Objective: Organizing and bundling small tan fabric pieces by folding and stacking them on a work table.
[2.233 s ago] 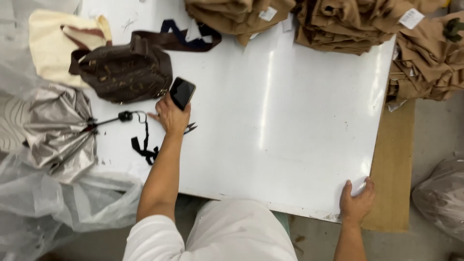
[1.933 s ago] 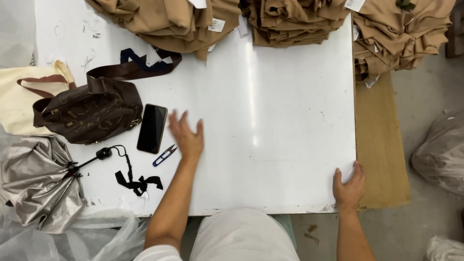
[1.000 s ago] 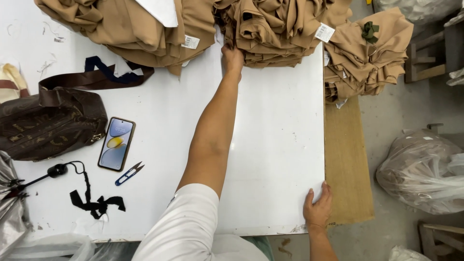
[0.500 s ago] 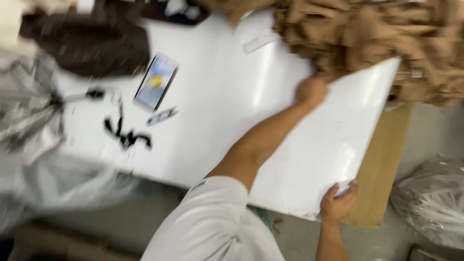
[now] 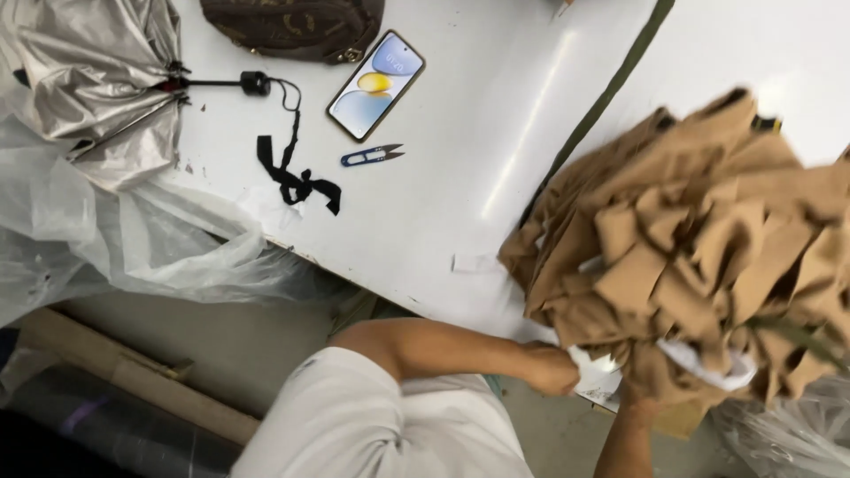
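1. Status of the work. A large bundle of tan cut fabric pieces (image 5: 699,257) sits at the near edge of the white desk (image 5: 478,133), at about 4 o'clock in the view. Part of the bundle overhangs the desk edge. The bundle is blurred; individual pieces cannot be counted.

2. Left hand (image 5: 551,369). The grip is closed into a fist at the lower left of the bundle, at about 5 o'clock, and appears to hold the fabric edge together with a white sheet or tag (image 5: 595,367) beneath it.

3. Right hand (image 5: 639,388). It reaches up under the bundle from 5 o'clock. The fingers are hidden by the fabric, so how far the grip is closed cannot be told.

4. Done, by judgement: the bundle has been brought to the person's side of the desk and is in hand.

5. Left, by judgement: the bundle is not yet laid flat, sorted or separated; the pieces remain bunched.

6. Items not in use, well apart from the hands at 10 to 12 o'clock: a smartphone (image 5: 375,85) lying face up, thread snips (image 5: 372,156) just beside it, a black strap (image 5: 297,181), a brown bag (image 5: 292,26), and a silver folded umbrella (image 5: 88,80) over clear plastic sheeting (image 5: 106,239).
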